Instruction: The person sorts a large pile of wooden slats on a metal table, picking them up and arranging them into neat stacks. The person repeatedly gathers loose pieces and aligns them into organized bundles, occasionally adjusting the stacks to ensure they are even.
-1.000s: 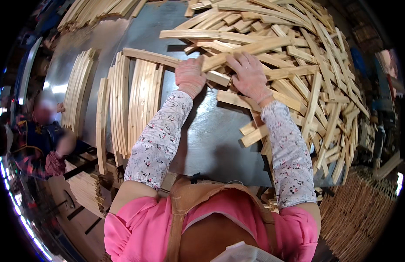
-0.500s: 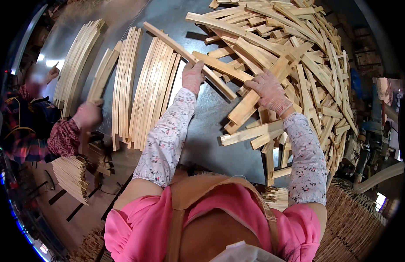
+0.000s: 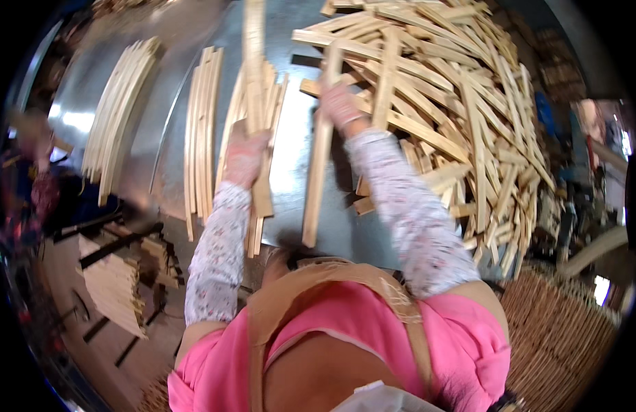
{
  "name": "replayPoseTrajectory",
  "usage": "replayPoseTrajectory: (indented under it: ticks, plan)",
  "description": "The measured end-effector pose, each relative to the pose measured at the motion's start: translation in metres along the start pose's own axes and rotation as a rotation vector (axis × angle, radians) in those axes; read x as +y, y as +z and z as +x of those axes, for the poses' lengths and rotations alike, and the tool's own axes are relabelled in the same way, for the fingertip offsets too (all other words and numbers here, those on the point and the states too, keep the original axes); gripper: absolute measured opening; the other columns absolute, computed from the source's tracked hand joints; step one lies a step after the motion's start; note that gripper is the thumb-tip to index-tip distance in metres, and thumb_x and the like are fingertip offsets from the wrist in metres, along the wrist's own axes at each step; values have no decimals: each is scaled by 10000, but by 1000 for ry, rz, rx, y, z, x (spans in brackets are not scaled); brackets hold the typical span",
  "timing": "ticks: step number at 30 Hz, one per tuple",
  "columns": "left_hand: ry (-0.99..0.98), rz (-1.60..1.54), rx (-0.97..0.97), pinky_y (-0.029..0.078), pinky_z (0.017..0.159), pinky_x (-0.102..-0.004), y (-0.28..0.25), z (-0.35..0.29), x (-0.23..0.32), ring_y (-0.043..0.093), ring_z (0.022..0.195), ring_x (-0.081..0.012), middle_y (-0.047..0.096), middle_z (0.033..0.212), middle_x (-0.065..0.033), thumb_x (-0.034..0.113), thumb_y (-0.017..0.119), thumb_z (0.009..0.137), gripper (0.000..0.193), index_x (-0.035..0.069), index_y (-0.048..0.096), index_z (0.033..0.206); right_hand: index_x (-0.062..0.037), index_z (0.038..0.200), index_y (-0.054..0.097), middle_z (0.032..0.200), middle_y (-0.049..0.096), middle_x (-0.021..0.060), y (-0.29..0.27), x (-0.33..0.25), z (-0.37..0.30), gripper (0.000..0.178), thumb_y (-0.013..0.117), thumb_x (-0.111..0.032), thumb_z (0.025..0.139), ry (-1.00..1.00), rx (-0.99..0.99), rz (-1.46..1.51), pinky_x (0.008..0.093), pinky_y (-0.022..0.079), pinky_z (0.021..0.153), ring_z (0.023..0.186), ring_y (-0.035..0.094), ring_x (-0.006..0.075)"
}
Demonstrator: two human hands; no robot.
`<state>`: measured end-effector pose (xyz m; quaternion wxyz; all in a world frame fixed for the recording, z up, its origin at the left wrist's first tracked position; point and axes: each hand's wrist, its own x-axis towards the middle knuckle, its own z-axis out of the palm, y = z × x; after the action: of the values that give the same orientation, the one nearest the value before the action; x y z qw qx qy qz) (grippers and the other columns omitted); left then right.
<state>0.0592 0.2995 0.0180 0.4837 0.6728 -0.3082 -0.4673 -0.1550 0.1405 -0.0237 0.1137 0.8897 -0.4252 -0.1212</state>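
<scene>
My left hand [image 3: 246, 159] is closed around a pale wooden strip [image 3: 255, 62], which points away from me over a row of strips [image 3: 271, 96] laid side by side. Just to the right, my right hand [image 3: 340, 106] grips another wooden strip [image 3: 318, 182], its near end slanting toward me above the metal table [image 3: 290, 165]. Behind and to the right of that hand spreads a loose heap of wooden strips [image 3: 462, 103], lying crosswise at many angles. Motion blurs both hands a little.
Two more rows of strips, a middle one [image 3: 204, 130] and a far left one [image 3: 122, 113], lie on the table. A blurred co-worker's arm [image 3: 44, 185] shows at the left edge. Stacked wood stands low at left [image 3: 112, 281] and at lower right [image 3: 558, 336].
My left hand moved left with its strip, which turned to point straight away. My right hand came left off the heap with a strip. The co-worker's short bundle left its place between rows.
</scene>
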Motion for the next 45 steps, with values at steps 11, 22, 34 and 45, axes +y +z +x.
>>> replayPoseTrajectory:
  ticks: [11, 22, 34, 45]
  plan:
    - [-174, -237, -241, 615, 646, -316, -23, -35, -65, 675, 759, -181, 671, 1005, -111, 106, 673, 982, 613, 17, 416, 1531, -63, 1359, 643, 1206, 711, 191, -17, -32, -97, 616, 787, -370, 845, 605, 320, 606, 523, 538, 968, 1118, 678, 381]
    - [-107, -121, -328, 580, 840, -355, 82, -15, -79, 678, 932, -214, 694, 1107, -134, 167, 746, 901, 688, -5, 460, 1504, -28, 1329, 617, 1235, 684, 286, -17, -115, -170, 455, 651, -244, 929, 387, 61, 1010, 524, 554, 987, 1145, 664, 446]
    - [-218, -216, -415, 565, 951, -368, 36, 6, -50, 689, 1065, -235, 725, 1174, -136, 207, 757, 932, 604, -26, 551, 1449, -205, 1454, 534, 1240, 728, 215, 32, 102, -68, 484, 613, -436, 1036, 348, -190, 576, 578, 551, 988, 1186, 693, 430]
    - [-67, -87, -466, 534, 1056, -361, 58, 37, -79, 655, 1224, -272, 651, 1363, -193, 181, 813, 903, 870, -30, 353, 1611, 63, 1427, 523, 1281, 693, 313, 21, -67, -36, 723, 683, -459, 954, 428, -135, 1512, 445, 529, 1057, 1233, 676, 440]
